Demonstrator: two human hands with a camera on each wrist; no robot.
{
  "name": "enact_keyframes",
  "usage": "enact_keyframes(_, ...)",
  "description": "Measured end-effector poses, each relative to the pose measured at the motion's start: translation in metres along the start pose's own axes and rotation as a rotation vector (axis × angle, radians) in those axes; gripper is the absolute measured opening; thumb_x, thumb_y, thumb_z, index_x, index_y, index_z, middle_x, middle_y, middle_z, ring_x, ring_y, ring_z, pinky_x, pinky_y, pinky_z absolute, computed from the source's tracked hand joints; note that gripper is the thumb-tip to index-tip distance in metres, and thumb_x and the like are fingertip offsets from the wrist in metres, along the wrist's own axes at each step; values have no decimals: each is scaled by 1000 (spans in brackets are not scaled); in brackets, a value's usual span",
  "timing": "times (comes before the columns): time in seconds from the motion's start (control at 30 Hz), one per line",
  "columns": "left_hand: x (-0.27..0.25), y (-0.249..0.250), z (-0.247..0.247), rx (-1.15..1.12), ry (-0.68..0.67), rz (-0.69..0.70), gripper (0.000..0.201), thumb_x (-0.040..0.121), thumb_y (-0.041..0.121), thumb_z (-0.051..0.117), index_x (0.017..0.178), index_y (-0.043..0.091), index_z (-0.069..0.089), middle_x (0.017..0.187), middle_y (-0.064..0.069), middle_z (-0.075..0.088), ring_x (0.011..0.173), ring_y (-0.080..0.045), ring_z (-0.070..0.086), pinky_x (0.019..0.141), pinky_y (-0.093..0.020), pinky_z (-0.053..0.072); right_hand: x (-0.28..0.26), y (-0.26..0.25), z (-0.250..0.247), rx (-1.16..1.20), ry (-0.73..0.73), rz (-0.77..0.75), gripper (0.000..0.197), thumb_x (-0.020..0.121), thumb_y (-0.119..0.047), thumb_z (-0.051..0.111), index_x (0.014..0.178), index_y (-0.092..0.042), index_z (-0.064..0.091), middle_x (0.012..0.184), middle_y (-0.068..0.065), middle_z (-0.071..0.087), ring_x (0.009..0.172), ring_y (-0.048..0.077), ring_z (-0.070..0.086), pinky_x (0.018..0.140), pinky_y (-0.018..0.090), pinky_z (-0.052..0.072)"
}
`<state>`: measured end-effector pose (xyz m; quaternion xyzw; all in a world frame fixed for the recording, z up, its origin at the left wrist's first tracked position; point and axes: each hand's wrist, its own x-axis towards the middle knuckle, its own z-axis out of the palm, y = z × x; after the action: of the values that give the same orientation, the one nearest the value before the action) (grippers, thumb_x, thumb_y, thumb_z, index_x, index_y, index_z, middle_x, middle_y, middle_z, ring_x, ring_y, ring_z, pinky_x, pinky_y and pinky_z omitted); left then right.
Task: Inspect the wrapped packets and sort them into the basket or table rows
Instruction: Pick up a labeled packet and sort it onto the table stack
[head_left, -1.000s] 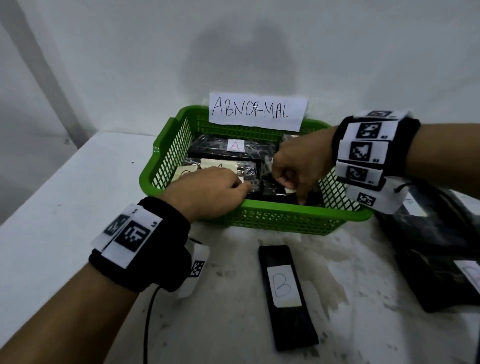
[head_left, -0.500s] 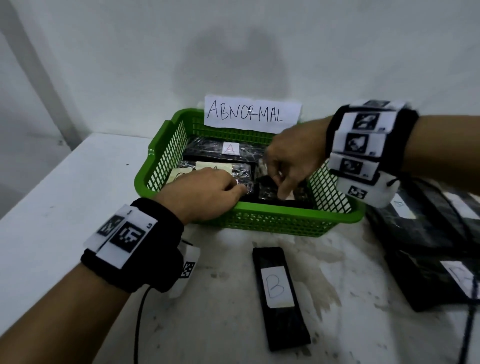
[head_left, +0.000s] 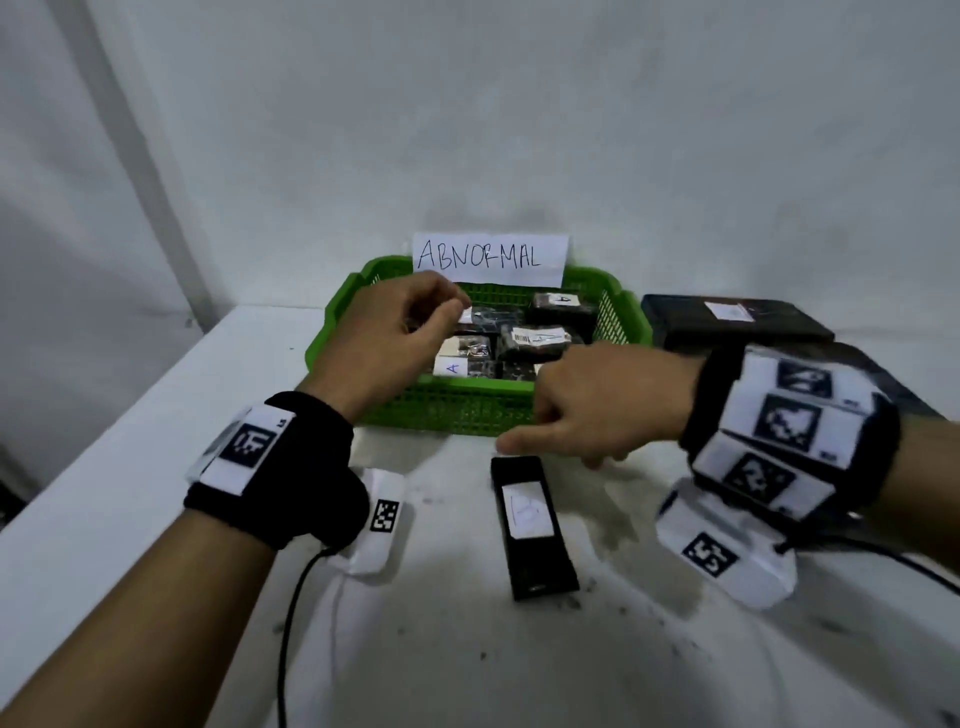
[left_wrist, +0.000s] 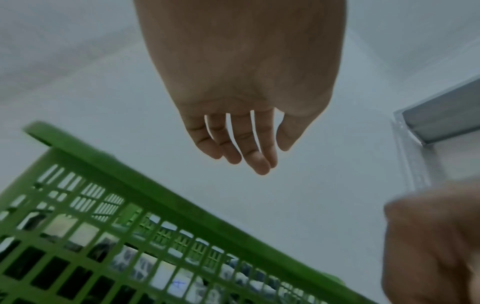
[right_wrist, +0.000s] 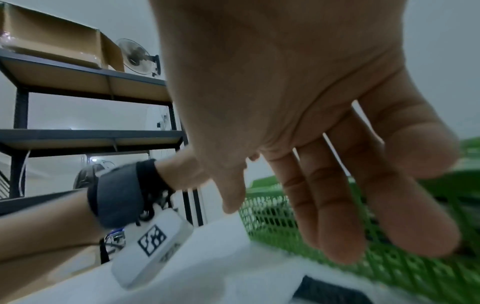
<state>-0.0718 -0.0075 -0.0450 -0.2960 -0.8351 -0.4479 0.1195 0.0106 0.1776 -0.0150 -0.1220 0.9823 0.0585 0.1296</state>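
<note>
Both hands empty. Left hand (head_left: 395, 332) hovers above the left half of the green basket (head_left: 467, 410); the left wrist view shows its fingers (left_wrist: 233, 142) hanging loose and straight, grip released. Right hand (head_left: 597, 400) sits in front of the basket's near wall, just above the counter (head_left: 130, 467); in the right wrist view its fingers (right_wrist: 335, 205) are relaxed and spread, nothing held.

Basket carries a paper sign reading ABNORMAL (head_left: 488, 258) on its far rim. Inside lie several wrapped packets (head_left: 535, 340), some with white labels marked A. One black packet with a white label marked B (head_left: 530, 525) lies alone on the counter, just in front of the basket and just below the right fingertips, not touched. More dark packets (head_left: 727, 319) sit stacked right of the basket.

Judgement: one packet sorted to the counter, several to the basket; the stack at right is probably unsorted stock.

Risks:
- Right hand is low and close to packet B; a careless sweep toward the stack could nudge it out of line and spoil the row.
- Wrapping looks glossy, so a light pinch may slip.
- Wrist cable (head_left: 291, 613) trails over the counter and could drag a packet.
- Dim light could hide a wrap defect during inspection.
</note>
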Motion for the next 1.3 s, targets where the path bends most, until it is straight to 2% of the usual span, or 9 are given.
enact_keyframes(0.13, -25, 18, 4, 15, 9, -3, 14, 98, 23, 57, 99, 21, 71, 82, 3, 70, 79, -18, 66, 66, -24, 49, -10, -24, 38, -46, -33, 58, 71, 80, -86, 47, 68, -17, 58, 66, -3, 59, 61, 17, 56, 53, 27, 40)
enact_keyframes(0.2, -39, 22, 7, 20, -13, -13, 14, 98, 24, 58, 99, 20, 71, 82, 5, 69, 80, -17, 66, 64, -17, 45, -11, -29, 50, -17, -66, 37, 59, 79, -76, 64, 88, -17, 60, 79, -3, 59, 72, 19, 56, 54, 29, 39)
enact_keyframes(0.3, -50, 22, 11, -5, -81, -69, 17, 99, 30, 57, 99, 19, 70, 86, 4, 70, 82, -16, 66, 72, -28, 51, -8, -29, 57, 191, -57, 55, 57, 76, -54, 81, 110, -18, 52, 94, -2, 61, 78, 17, 53, 55, 29, 38)
enact_keyframes(0.4, -55, 18, 13, 53, -229, -147, 21, 99, 38, 56, 100, 20, 67, 92, 1, 69, 86, -16, 64, 76, -31, 50, -9, -27, 61, 407, -2, 72, 59, 73, -30, 89, 112, -22, 45, 91, -8, 55, 77, 12, 53, 55, 26, 38)
enact_keyframes(0.5, -60, 16, 13, 70, -341, -204, 38, 92, 57, 54, 111, 25, 61, 105, 4, 65, 97, -13, 63, 83, -34, 53, -16, -16, 55, 501, 159, 13, 37, 77, -20, 84, 105, -26, 59, 99, -8, 64, 85, 12, 62, 63, 22, 46)
enact_keyframes(0.57, -65, 21, 12, -59, -348, -268, 58, 78, 67, 56, 118, 25, 58, 102, 5, 66, 88, -11, 64, 67, -31, 56, -25, -3, 43, 623, 281, -8, 33, 78, -19, 85, 105, -28, 68, 103, -11, 68, 91, 8, 65, 73, 22, 51)
enact_keyframes(0.73, -56, 42, 17, -593, -67, -179, 26, 87, 13, 73, 110, 16, 60, 78, 7, 70, 64, -5, 65, 48, -19, 46, -48, 23, 19, 1292, 582, -40, 34, 79, 7, 76, 103, -17, 72, 98, 5, 74, 80, 15, 69, 54, 22, 54)
enact_keyframes(0.87, -32, 55, 26, -629, 21, -76, 13, 95, 12, 64, 107, 19, 62, 91, 3, 67, 75, -7, 67, 48, -21, 49, -40, 28, 13, 1568, 747, -106, 31, 83, 9, 69, 106, -11, 65, 102, 15, 65, 74, 20, 67, 51, 22, 54)
enact_keyframes(1.3, -19, 62, 40, -593, 18, 100, 20, 95, 5, 64, 109, 11, 52, 81, 8, 67, 67, -9, 61, 52, -26, 49, -40, 24, 18, 1488, 914, -83, 31, 85, 3, 73, 109, -10, 58, 76, 7, 69, 53, 22, 66, 50, 28, 54)
